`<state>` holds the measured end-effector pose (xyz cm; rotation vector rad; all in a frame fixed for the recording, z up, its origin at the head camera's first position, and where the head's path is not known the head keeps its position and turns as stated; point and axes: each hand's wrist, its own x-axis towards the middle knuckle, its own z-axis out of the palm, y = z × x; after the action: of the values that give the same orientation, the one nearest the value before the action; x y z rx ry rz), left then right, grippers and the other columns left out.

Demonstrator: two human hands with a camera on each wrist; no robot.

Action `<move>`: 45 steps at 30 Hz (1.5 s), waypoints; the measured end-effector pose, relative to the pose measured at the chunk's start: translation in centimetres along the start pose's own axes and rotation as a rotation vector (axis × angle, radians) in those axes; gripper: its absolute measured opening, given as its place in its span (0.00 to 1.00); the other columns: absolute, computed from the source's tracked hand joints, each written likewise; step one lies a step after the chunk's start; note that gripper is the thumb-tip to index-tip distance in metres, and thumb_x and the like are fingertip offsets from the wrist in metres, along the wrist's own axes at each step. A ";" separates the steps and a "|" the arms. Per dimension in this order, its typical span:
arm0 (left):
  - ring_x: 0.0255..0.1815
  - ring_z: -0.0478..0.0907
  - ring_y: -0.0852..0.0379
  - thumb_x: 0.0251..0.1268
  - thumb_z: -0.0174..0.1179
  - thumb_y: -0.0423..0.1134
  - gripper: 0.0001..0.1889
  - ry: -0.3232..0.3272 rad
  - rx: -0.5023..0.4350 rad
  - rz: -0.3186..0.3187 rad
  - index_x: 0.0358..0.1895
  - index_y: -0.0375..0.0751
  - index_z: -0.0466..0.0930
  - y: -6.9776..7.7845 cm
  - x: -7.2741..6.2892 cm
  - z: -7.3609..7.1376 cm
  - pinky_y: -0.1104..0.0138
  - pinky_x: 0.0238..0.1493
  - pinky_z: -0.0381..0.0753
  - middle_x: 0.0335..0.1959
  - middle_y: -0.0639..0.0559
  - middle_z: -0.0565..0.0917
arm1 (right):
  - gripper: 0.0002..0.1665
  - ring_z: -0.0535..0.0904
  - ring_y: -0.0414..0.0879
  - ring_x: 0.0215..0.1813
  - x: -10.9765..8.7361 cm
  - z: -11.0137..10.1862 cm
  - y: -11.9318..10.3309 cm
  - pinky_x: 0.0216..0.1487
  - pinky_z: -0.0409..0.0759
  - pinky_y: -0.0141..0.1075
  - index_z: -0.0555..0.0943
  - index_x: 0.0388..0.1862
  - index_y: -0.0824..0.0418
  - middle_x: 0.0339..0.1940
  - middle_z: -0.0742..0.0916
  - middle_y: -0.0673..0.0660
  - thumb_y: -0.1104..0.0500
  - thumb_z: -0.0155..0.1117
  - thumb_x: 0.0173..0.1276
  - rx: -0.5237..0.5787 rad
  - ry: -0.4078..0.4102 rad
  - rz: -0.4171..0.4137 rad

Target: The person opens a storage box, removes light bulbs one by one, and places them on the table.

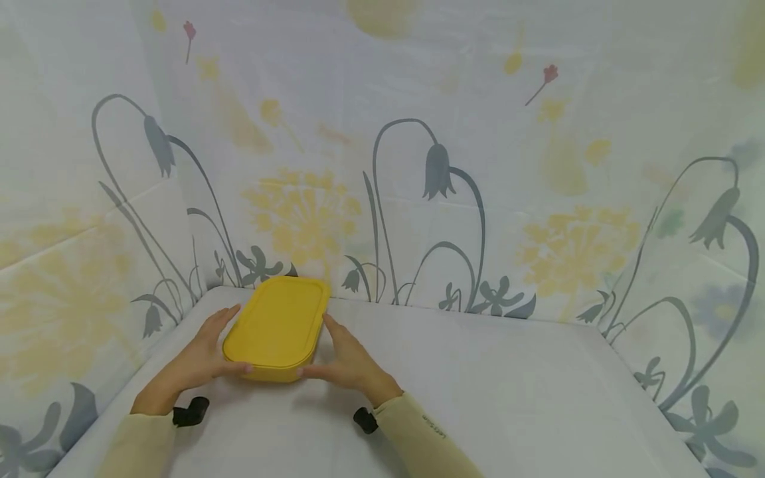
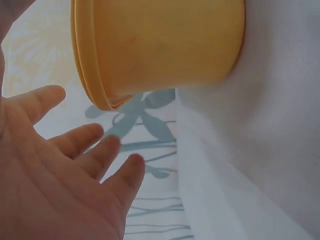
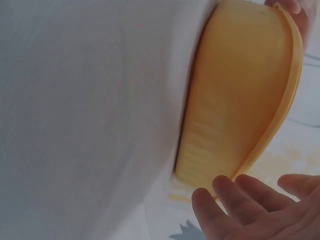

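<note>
A yellow lidded plastic box (image 1: 277, 322) sits on the white table, its lid on and its long side running away from me. My left hand (image 1: 206, 348) is spread at its left side, thumb at the near left corner. In the left wrist view the fingers (image 2: 122, 182) are extended, with a gap between them and the box wall (image 2: 165, 45). On the opposite side my right hand (image 1: 349, 358) is spread too, its thumb at the near right corner. The right wrist view has its straight fingertips (image 3: 225, 187) right at the lower end of the box (image 3: 230, 95).
White cloth covers the table (image 1: 478, 392). A pale curtain (image 1: 412, 219) printed with grey and yellow flowers rises behind the table and at both sides; the box's far end is close to it. Black straps (image 1: 191, 411) show at both wrists.
</note>
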<state>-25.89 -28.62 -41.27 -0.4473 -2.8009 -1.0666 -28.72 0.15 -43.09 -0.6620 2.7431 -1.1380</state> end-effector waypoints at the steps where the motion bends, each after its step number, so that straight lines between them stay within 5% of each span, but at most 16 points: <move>1: 0.68 0.49 0.25 0.43 0.76 0.52 0.61 -0.010 -0.022 -0.010 0.75 0.36 0.43 -0.1 -0.1 -0.1 0.31 0.59 0.56 0.71 0.25 0.48 | 0.70 0.57 0.48 0.74 0.1 0.1 -0.1 0.69 0.60 0.50 0.46 0.78 0.45 0.76 0.58 0.47 0.26 0.70 0.43 0.014 0.004 -0.003; 9: 0.66 0.59 0.27 0.51 0.72 0.47 0.57 -0.068 -0.190 -0.043 0.76 0.35 0.40 -1.0 -0.1 -0.2 0.40 0.59 0.67 0.71 0.29 0.53 | 0.67 0.65 0.50 0.70 0.6 0.9 -0.4 0.66 0.67 0.47 0.48 0.78 0.50 0.74 0.63 0.47 0.29 0.71 0.46 0.111 0.026 -0.030; 24: 0.63 0.66 0.32 0.54 0.70 0.47 0.53 -0.110 -0.202 -0.081 0.74 0.31 0.45 -1.3 -0.1 0.0 0.56 0.52 0.77 0.70 0.28 0.56 | 0.62 0.68 0.51 0.67 0.7 1.2 -0.6 0.63 0.70 0.47 0.52 0.77 0.53 0.73 0.65 0.51 0.34 0.72 0.50 0.188 0.052 0.033; 45: 0.64 0.65 0.30 0.53 0.70 0.48 0.54 -0.114 -0.240 -0.127 0.75 0.33 0.42 -1.6 -0.2 0.4 0.51 0.54 0.76 0.72 0.29 0.53 | 0.61 0.69 0.52 0.66 0.8 1.9 -0.8 0.62 0.72 0.46 0.55 0.76 0.54 0.72 0.68 0.51 0.36 0.73 0.50 0.225 0.030 0.079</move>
<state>-26.19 -29.50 -42.65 -0.3665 -2.8434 -1.4584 -28.68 -1.92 -43.88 -0.5072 2.5848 -1.4193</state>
